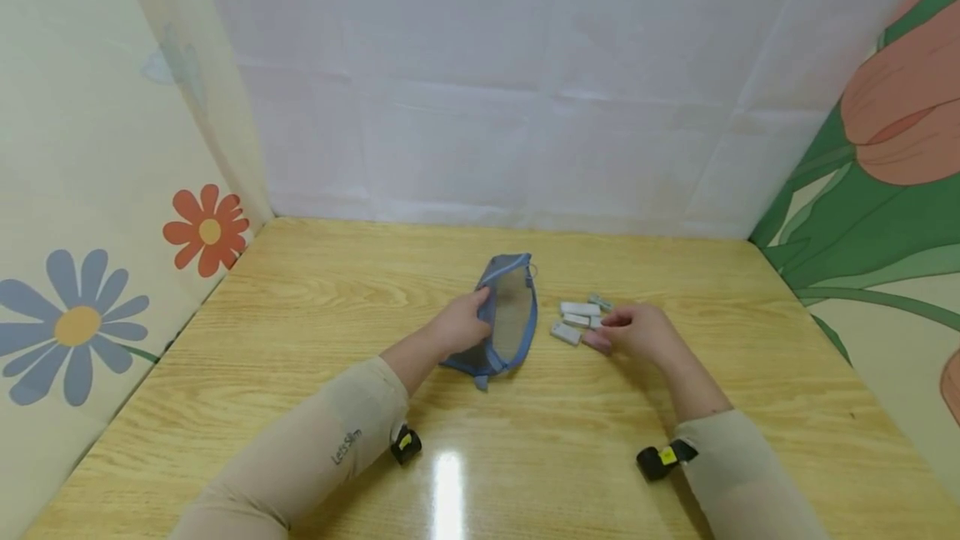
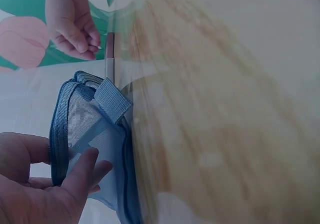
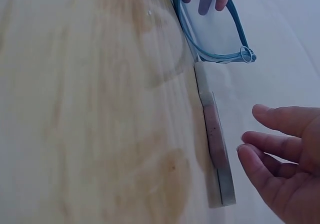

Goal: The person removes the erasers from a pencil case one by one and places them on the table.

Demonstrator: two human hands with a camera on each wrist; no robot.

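A blue mesh zip pouch stands with its mouth spread wide on the wooden table. My left hand grips the pouch's near-left edge, thumb on one side of the zip band and fingers on the other, as the left wrist view shows. To the right of the pouch lies a group of small flat grey-white sticks, with a pinkish one at the near side. Over their right end hovers my right hand. In the right wrist view its thumb and fingers are bent with a gap between them, beside the sticks.
The wooden table runs back to a white cloth wall. Flower-printed panels flank it on both sides. A metal ring hangs at one corner of the pouch. Black wrist cameras are strapped to both sleeves.
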